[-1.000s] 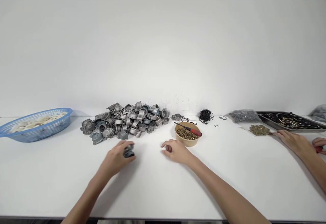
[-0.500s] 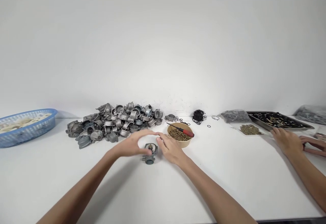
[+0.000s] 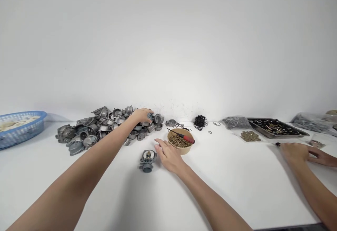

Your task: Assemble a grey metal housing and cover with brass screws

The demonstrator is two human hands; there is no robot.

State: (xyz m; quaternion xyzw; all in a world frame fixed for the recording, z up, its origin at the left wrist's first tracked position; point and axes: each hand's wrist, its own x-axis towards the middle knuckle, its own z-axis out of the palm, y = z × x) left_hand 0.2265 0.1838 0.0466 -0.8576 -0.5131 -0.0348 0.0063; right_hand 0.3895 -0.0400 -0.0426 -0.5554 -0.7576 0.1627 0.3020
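Partly, left hand (image 3: 141, 115) over castings (image 3: 105, 126).

A big white wall (image 3: 168, 41) fills the top part of the view, plain and smooth, with a few tiny dark specks low down near the middle. A long white table (image 3: 126, 196) runs from side to side right up against the wall, and its dark front edge shows at the bottom right. The light is soft and even, brightest in the middle of the wall and a bit grayer toward the corners, with pale shadows lying on the table top.
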